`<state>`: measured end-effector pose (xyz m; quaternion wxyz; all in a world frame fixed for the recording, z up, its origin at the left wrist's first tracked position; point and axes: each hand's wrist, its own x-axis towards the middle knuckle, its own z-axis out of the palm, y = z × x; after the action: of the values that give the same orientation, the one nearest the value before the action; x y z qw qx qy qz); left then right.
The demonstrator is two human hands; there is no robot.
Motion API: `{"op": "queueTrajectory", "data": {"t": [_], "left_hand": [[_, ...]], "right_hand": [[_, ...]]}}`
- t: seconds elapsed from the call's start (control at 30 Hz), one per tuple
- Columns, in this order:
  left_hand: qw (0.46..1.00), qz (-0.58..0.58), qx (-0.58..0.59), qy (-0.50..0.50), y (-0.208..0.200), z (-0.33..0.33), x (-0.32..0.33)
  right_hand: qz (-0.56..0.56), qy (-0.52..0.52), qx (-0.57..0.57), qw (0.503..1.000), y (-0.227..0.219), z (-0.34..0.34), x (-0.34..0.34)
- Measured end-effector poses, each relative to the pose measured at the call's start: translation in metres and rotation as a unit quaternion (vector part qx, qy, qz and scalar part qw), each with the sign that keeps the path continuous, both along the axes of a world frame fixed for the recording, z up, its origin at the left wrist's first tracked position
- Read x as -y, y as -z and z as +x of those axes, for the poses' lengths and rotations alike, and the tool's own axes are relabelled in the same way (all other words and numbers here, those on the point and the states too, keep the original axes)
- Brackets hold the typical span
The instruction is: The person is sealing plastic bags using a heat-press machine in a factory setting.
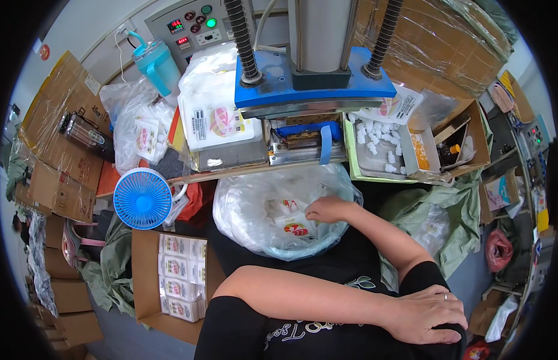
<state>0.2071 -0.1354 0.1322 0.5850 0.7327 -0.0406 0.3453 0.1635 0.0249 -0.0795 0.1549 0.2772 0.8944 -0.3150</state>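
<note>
Your right hand [328,210] was nearer, fingers bent, grip contents unclear; printed packet [295,229] lay in plastic bag [240,207] toward hand's eight o'clock, long axis unclear. Left hand [427,315] rested farther off, grip unclear.

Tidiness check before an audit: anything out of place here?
Yes: a light-blue strip hangs over the metal base below the press, apparently left draped. Also, a printed white package lies askew, overhanging the tray of small white parts. No spill stands out.
</note>
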Motion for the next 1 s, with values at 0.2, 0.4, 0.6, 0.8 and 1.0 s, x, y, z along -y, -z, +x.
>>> {"op": "queueTrajectory", "data": {"t": [0.2,0.4,0.6,0.8,1.0], "left_hand": [[0.999,-0.012,-0.032,-0.004,0.002,-0.007,-0.004],[1.000,-0.008,-0.018,-0.013,0.007,-0.005,-0.002],[0.997,0.049,0.054,-0.008,0.002,-0.013,-0.007],[0.995,0.048,0.058,0.060,-0.021,0.016,-0.005],[0.997,-0.029,-0.009,0.072,-0.038,-0.007,-0.007]], "right_hand": [[0.220,0.156,-0.271,0.924,0.071,-0.035,-0.048],[0.326,0.177,-0.159,0.915,0.062,-0.041,-0.030],[0.271,0.069,-0.218,0.935,0.027,-0.032,0.022],[0.197,-0.047,-0.167,0.965,0.025,-0.064,0.060],[0.117,-0.066,-0.344,0.929,0.023,-0.087,0.088]]}}
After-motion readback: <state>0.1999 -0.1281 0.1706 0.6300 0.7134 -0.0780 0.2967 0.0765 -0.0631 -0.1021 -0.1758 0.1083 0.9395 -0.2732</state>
